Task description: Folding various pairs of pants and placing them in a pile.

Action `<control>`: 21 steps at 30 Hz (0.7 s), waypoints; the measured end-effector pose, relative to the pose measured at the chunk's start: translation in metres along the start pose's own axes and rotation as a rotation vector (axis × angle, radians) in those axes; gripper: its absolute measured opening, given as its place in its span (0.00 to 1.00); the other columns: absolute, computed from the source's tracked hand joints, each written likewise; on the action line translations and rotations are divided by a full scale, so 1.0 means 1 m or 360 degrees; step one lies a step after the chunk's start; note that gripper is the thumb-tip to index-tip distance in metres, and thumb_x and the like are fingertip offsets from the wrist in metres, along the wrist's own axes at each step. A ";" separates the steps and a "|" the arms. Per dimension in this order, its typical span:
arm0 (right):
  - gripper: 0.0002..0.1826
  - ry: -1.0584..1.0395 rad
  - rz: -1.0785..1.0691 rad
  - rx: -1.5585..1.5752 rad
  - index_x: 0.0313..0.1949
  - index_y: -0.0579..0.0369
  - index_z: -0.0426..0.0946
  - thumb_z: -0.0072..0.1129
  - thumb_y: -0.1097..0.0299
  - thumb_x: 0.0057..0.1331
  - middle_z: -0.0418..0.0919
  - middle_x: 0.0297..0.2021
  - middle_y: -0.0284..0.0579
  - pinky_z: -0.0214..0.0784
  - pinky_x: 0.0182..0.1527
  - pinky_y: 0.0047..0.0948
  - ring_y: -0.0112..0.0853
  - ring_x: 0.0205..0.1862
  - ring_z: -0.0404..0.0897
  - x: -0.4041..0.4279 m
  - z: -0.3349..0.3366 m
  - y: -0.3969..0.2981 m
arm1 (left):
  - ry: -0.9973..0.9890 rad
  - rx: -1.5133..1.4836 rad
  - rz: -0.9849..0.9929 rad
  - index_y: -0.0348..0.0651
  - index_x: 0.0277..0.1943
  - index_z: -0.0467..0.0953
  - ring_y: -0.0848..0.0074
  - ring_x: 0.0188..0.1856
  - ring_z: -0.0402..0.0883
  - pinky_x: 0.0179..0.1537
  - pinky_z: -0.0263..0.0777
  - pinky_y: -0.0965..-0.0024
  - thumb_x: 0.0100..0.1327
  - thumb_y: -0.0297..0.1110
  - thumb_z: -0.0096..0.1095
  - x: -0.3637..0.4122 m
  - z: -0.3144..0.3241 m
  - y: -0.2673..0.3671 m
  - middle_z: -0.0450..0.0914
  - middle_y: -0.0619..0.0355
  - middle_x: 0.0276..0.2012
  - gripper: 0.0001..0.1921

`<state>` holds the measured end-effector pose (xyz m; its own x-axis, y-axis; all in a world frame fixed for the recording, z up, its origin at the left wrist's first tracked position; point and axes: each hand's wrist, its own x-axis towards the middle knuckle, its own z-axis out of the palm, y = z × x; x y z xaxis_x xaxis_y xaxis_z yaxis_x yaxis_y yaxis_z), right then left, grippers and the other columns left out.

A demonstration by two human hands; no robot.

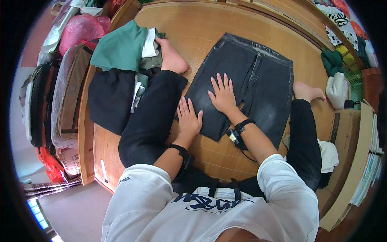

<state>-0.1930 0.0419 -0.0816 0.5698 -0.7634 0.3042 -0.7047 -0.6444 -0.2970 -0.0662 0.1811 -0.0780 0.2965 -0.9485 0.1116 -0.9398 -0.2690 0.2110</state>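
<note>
A pair of dark grey denim trousers [266, 81] lies spread out between my legs, waistband away from me. My right hand [223, 94] rests flat on the trouser leg on the left side, near the crotch, its fingers apart. Lower on that same leg, at its outer edge, lies my left hand [189, 117], palm down with the fingers spread. Neither hand grips the cloth. Each wrist wears a black strap with a small device, and a cable runs from the right one.
Under everything is a woven mat [181, 21] with a wooden bed frame [86, 151]. Folded clothes, green [119, 45] and black [112, 99], are piled by my left leg. A cardboard box [347, 127] and a rolled white cloth [335, 90] stand at the right.
</note>
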 end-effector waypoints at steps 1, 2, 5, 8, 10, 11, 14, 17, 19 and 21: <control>0.29 0.0016 -0.0013 -0.0001 0.61 0.53 0.61 0.47 0.54 0.63 0.53 0.65 0.52 0.39 0.66 0.52 0.52 0.67 0.47 -0.003 -0.001 -0.003 | 0.0020 0.0004 -0.0002 0.31 0.65 0.52 0.50 0.69 0.45 0.66 0.41 0.49 0.64 0.49 0.44 -0.007 -0.001 0.000 0.46 0.38 0.67 0.34; 0.30 -0.0002 -0.0042 0.0014 0.62 0.53 0.60 0.47 0.53 0.63 0.53 0.65 0.52 0.39 0.66 0.52 0.52 0.67 0.47 -0.007 -0.001 -0.007 | -0.0044 0.0044 -0.0066 0.31 0.65 0.50 0.51 0.69 0.43 0.65 0.41 0.48 0.64 0.49 0.43 -0.015 -0.003 0.000 0.45 0.39 0.67 0.34; 0.30 -0.0029 -0.0135 0.0030 0.62 0.52 0.59 0.46 0.52 0.63 0.53 0.65 0.51 0.38 0.66 0.52 0.51 0.67 0.47 -0.018 -0.002 -0.017 | -0.0184 0.0109 -0.0230 0.33 0.66 0.47 0.53 0.70 0.38 0.64 0.42 0.45 0.64 0.51 0.43 -0.032 -0.012 0.003 0.40 0.40 0.68 0.36; 0.30 -0.0075 -0.0083 0.0030 0.62 0.53 0.60 0.48 0.54 0.62 0.52 0.65 0.50 0.38 0.66 0.51 0.51 0.67 0.47 -0.022 -0.006 -0.018 | -0.0567 0.0036 -0.0574 0.36 0.67 0.46 0.53 0.70 0.43 0.63 0.48 0.48 0.59 0.52 0.52 -0.032 -0.033 0.006 0.43 0.39 0.68 0.41; 0.30 -0.0110 -0.0006 0.0139 0.61 0.53 0.61 0.51 0.56 0.61 0.53 0.65 0.50 0.37 0.66 0.51 0.52 0.67 0.47 -0.021 -0.014 -0.018 | -0.0707 -0.0058 -0.0671 0.36 0.67 0.46 0.51 0.67 0.50 0.62 0.52 0.51 0.57 0.50 0.55 -0.021 -0.063 0.004 0.48 0.39 0.66 0.42; 0.29 -0.0167 0.0101 0.0247 0.60 0.53 0.62 0.53 0.58 0.60 0.53 0.64 0.50 0.37 0.66 0.52 0.52 0.66 0.47 -0.022 -0.018 -0.017 | -0.0882 -0.0152 -0.0750 0.36 0.66 0.46 0.50 0.65 0.57 0.61 0.56 0.54 0.55 0.48 0.58 -0.016 -0.074 0.003 0.53 0.39 0.65 0.42; 0.22 -0.0117 0.0161 0.0614 0.48 0.55 0.72 0.58 0.59 0.57 0.71 0.50 0.52 0.57 0.57 0.43 0.48 0.55 0.66 -0.025 -0.039 -0.041 | -0.0967 -0.0271 -0.0892 0.30 0.56 0.64 0.55 0.54 0.72 0.54 0.66 0.60 0.51 0.40 0.61 -0.014 -0.064 -0.026 0.71 0.39 0.53 0.32; 0.19 -0.0482 0.0414 0.1141 0.39 0.60 0.75 0.63 0.59 0.53 0.79 0.33 0.48 0.70 0.37 0.31 0.37 0.32 0.78 -0.040 -0.062 -0.072 | -0.1138 -0.0732 -0.1021 0.29 0.45 0.76 0.57 0.42 0.80 0.43 0.72 0.64 0.46 0.42 0.65 -0.015 -0.034 -0.060 0.80 0.41 0.38 0.27; 0.29 -0.0619 0.0327 0.1340 0.47 0.62 0.71 0.66 0.60 0.47 0.78 0.36 0.51 0.70 0.37 0.29 0.32 0.32 0.78 -0.059 -0.060 -0.058 | -0.1184 -0.0955 -0.0781 0.30 0.46 0.75 0.61 0.42 0.80 0.44 0.72 0.65 0.48 0.41 0.65 0.006 -0.071 -0.015 0.80 0.42 0.39 0.26; 0.38 -0.0727 0.0425 0.1413 0.54 0.64 0.64 0.67 0.61 0.45 0.76 0.41 0.56 0.70 0.40 0.30 0.37 0.37 0.78 -0.068 -0.073 -0.063 | -0.1197 -0.1434 -0.0524 0.30 0.49 0.73 0.62 0.43 0.79 0.44 0.71 0.65 0.53 0.40 0.63 0.010 -0.093 0.014 0.79 0.43 0.41 0.25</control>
<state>-0.2188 0.1379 -0.0173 0.6775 -0.7112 -0.1876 -0.3715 -0.1107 -0.9218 -0.0609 0.1832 0.0167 0.0450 -0.7974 -0.6018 -0.2952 -0.5861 0.7546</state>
